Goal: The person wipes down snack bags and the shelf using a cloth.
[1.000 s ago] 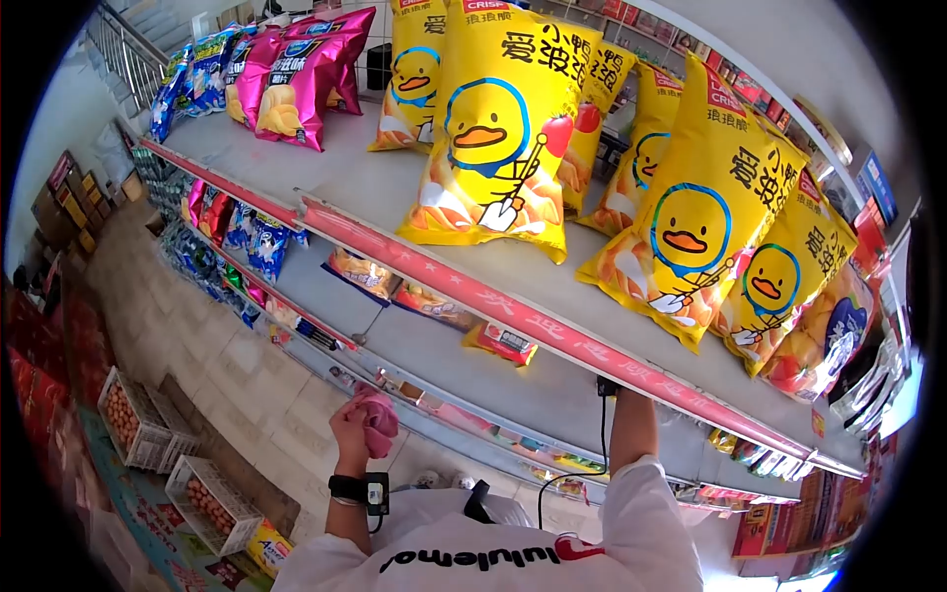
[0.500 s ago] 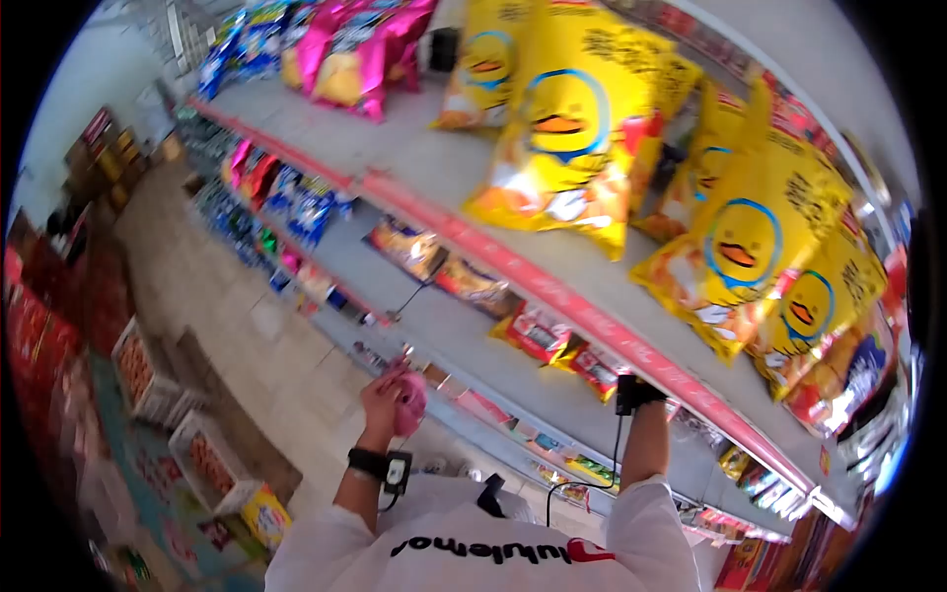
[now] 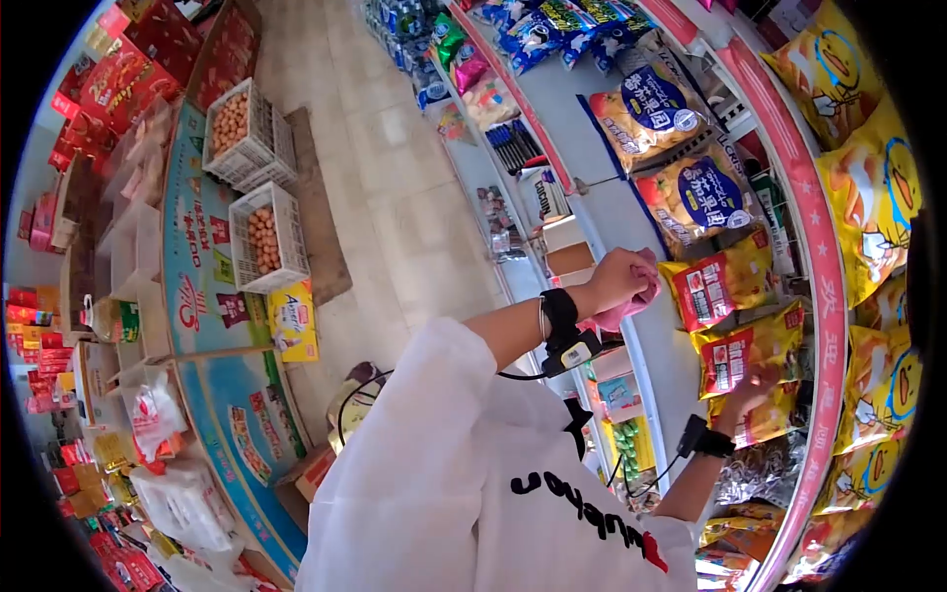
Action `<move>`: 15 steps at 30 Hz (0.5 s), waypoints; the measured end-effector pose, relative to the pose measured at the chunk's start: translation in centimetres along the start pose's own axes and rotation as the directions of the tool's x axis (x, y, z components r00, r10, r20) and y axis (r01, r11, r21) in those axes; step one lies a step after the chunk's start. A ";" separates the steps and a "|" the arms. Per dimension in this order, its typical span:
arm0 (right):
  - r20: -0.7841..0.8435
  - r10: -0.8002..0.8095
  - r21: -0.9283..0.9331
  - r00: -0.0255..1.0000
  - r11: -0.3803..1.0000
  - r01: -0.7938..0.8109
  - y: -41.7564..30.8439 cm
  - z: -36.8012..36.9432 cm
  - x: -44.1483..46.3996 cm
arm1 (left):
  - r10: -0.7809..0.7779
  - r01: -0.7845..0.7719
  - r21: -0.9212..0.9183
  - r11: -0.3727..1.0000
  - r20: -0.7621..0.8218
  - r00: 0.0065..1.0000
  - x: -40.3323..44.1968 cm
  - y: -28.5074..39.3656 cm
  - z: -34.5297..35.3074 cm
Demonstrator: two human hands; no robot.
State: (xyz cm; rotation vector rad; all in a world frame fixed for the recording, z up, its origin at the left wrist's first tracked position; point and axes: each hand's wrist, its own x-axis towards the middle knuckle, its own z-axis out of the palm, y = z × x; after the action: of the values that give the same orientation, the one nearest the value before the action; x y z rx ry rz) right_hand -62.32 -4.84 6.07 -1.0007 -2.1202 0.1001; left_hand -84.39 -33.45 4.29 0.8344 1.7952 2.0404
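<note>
My left hand [image 3: 621,280] is closed around a pink cloth [image 3: 631,308], above the front edge of the middle shelf. A black band with a small device is on that wrist. Deeper over the same shelf, my right hand [image 3: 752,389] lies against the front of a yellow and red snack bag [image 3: 728,363], its fingers apart. Another yellow and red bag [image 3: 705,294] lies just above it. Beyond these are two clear and blue snack bags [image 3: 702,197], side by side.
The upper shelf's pink edge strip [image 3: 804,187] curves past on the right, with yellow duck bags [image 3: 868,197] above it. Lower shelves hold small packets. On the left, egg crates [image 3: 288,237] stand on the tiled floor [image 3: 395,197] beside a blue-green counter [image 3: 197,286].
The view has swung left and down over the middle shelf. My right hand has come out from beneath the upper shelf's edge into view on a bag. My left hand still holds the cloth, now nearer the shelf.
</note>
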 end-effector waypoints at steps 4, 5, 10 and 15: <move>0.336 0.129 0.271 0.933 0.935 -0.227 1.1 4.4 -1.6 | -0.082 0.081 -0.065 0.995 -0.019 0.996 -0.5 -1.6 0.1; 0.512 0.291 0.280 0.808 0.833 -0.477 -1.0 4.7 -1.9 | -0.081 0.079 -0.080 0.994 -0.018 0.997 -0.8 -2.5 -0.1; 0.314 0.311 0.343 0.897 0.844 -0.412 -5.4 4.7 -2.2 | -0.272 0.263 -0.081 0.962 -0.138 0.952 -2.8 -3.4 -3.4; 0.569 0.177 0.300 0.803 0.865 -0.403 -4.3 5.6 -2.3 | -0.404 0.292 -0.418 0.860 -0.208 0.891 -6.6 -7.4 -5.6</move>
State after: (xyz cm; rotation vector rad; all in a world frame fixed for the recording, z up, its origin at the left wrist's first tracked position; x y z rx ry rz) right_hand -67.91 -8.02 2.37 -1.1231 -2.2477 1.0495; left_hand -83.71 -40.44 -4.72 0.0845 1.4649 2.2248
